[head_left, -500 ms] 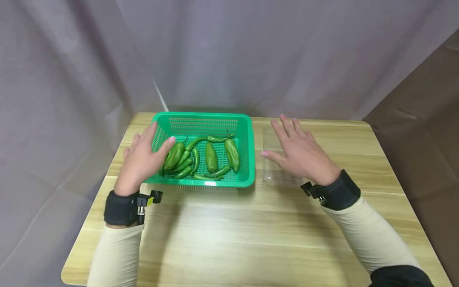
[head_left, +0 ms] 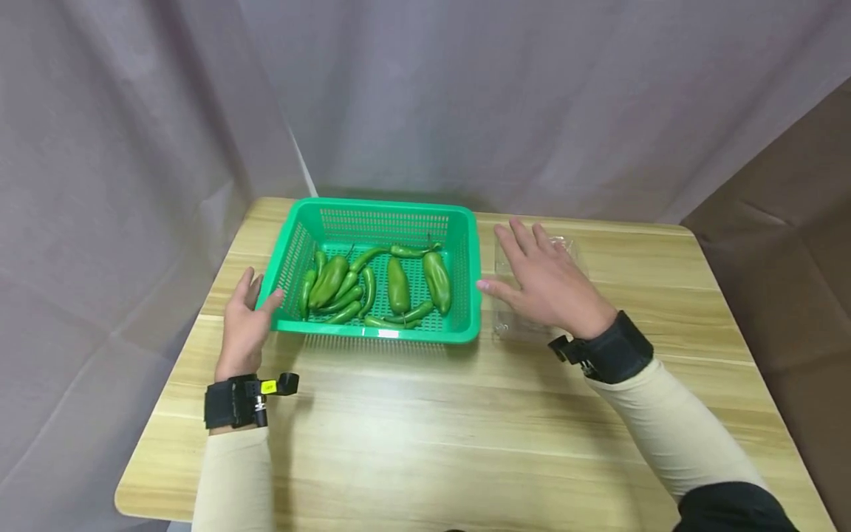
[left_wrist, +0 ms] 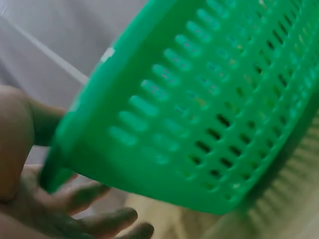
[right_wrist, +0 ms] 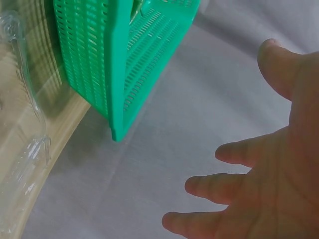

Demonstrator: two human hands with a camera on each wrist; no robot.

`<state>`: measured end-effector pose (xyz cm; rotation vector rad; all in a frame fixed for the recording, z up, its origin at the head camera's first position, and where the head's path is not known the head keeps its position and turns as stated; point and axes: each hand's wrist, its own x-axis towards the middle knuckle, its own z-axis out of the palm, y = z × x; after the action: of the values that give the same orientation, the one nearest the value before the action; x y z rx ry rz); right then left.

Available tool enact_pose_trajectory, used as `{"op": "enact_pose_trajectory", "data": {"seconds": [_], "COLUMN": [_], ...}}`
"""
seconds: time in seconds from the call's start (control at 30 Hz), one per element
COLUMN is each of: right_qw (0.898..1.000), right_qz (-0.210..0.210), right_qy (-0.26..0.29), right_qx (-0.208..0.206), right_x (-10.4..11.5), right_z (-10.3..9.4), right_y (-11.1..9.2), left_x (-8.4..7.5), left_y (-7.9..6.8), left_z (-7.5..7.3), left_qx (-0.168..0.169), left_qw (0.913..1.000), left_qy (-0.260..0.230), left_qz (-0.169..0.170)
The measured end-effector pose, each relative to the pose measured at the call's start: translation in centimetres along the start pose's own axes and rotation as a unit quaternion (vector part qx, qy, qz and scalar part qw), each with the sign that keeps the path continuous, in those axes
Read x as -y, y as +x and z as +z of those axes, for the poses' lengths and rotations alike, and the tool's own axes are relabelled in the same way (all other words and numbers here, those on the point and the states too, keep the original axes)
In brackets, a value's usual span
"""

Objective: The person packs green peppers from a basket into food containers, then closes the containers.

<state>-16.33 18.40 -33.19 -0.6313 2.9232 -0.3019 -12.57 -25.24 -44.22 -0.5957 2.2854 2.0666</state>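
Note:
A green plastic basket (head_left: pixel 425 338) stands on the table, holding larger green peppers (head_left: pixel 436 282) and several slim green chilies (head_left: pixel 368 290). My left hand (head_left: pixel 244 325) is at the basket's front left corner, its thumb above the rim. In the left wrist view its fingers (left_wrist: pixel 109 221) are spread loosely below the rim, not curled round it. My right hand (head_left: pixel 552 284) hovers to the right of the basket with fingers stretched and nothing in it. Partly hidden under it lies a clear plastic container (head_left: pixel 508 323), whose edge also shows in the right wrist view.
The wooden table (head_left: pixel 385 428) backs onto a grey curtain (head_left: pixel 425 103). A brown cloth (head_left: pixel 791 222) hangs along its right side. Each wrist wears a black strap with a small camera.
My left hand has come down and nearer, from over the basket's left side to its front left corner. The right hand has shifted slightly left, still stretched out.

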Motion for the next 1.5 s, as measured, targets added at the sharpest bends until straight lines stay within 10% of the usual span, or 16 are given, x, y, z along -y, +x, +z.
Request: {"op": "enact_pose_trajectory", "data": {"seconds": [0.53, 1.5], "right_qw": [1.0, 0.981], "right_qz": [-0.025, 0.057], "right_qy": [0.005, 0.012], "right_qx": [0.011, 0.186], "right_x": [1.5, 6.9], "right_z": [1.1, 5.0], "right_y": [2.3, 14.7], "left_x": [1.2, 1.6], "left_y": [1.0, 1.5], "left_z": [1.3, 2.2], "left_qx": [0.02, -0.026], "left_qw": [0.9841, 0.9867], "left_qy": [-0.176, -0.158], "left_qz": [0.006, 0.025]}}
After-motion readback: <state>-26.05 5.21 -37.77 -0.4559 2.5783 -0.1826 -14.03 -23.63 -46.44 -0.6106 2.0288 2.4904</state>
